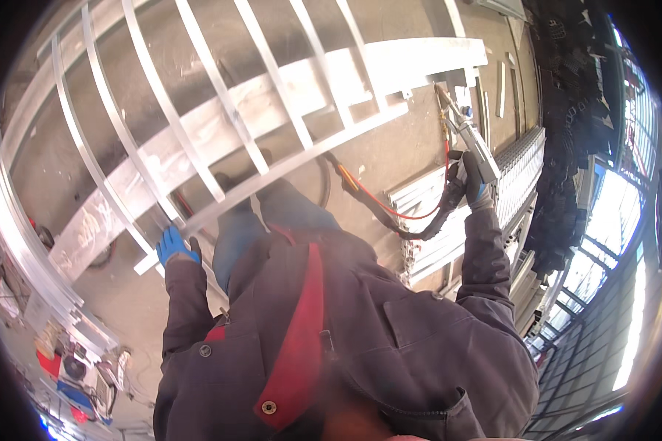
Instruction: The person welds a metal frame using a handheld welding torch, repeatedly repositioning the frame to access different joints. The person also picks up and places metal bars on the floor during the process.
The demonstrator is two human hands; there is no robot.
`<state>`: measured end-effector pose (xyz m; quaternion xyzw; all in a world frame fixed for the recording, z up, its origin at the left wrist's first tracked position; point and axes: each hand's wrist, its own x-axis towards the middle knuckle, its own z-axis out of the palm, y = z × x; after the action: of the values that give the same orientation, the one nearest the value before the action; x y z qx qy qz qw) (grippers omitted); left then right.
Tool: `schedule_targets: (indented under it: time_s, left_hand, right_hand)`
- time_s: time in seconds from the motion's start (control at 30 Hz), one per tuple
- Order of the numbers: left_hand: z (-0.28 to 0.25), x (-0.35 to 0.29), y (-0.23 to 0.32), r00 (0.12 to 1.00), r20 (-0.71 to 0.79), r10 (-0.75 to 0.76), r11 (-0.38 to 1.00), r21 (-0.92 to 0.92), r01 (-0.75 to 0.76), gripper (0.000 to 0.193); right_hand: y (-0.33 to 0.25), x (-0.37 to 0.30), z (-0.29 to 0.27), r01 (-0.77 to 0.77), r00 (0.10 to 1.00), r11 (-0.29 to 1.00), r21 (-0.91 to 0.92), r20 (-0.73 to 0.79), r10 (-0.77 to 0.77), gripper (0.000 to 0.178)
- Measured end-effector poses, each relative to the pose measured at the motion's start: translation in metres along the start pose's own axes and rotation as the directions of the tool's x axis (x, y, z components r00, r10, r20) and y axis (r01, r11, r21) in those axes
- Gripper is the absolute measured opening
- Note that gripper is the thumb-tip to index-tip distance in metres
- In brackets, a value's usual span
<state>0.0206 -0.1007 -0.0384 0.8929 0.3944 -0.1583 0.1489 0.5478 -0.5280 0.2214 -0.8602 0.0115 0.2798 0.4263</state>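
A long silver metal frame [232,192] with several parallel bars spans the space before me, ladder-like. At its near left corner lies my blue-gloved left hand [176,246], fingers stretched forward over the metal and thumb apart. Off to my right, my gloved right hand [474,180] is closed around the handle of a grey gun-shaped tool, which looks like a hand-held welding gun [479,151]. Its narrow nozzle end points away from me, clear of the frame. A thick black cable [438,224] and a thin red hose [404,214] trail from it.
Beneath the bars runs a broad, bright metal beam [88,228]. Long profiles [33,242] curve along the left edge. Stacked white slats [426,250] and ribbed panels [522,165] lie at the right. Tools and a cable clutter [84,375] sit at lower left.
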Motion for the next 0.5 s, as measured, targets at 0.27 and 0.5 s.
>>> schedule_targets:
  time_s: [0.27,0.5]
  left_hand:
    - [-0.038,0.021,0.053,0.981,-0.007,0.192,0.937,-0.295,-0.186,0.043]
    - [-0.04,0.037,0.201,0.985,0.168,0.042,0.919,-0.394,0.028,0.04]
  right_hand:
    - [-0.013,0.113,-0.101,0.009,0.996,1.0,-0.02,-0.083,-0.011,0.037]
    - [-0.069,0.338,-0.123,0.097,0.99,0.995,-0.011,0.1,-0.096,0.04]
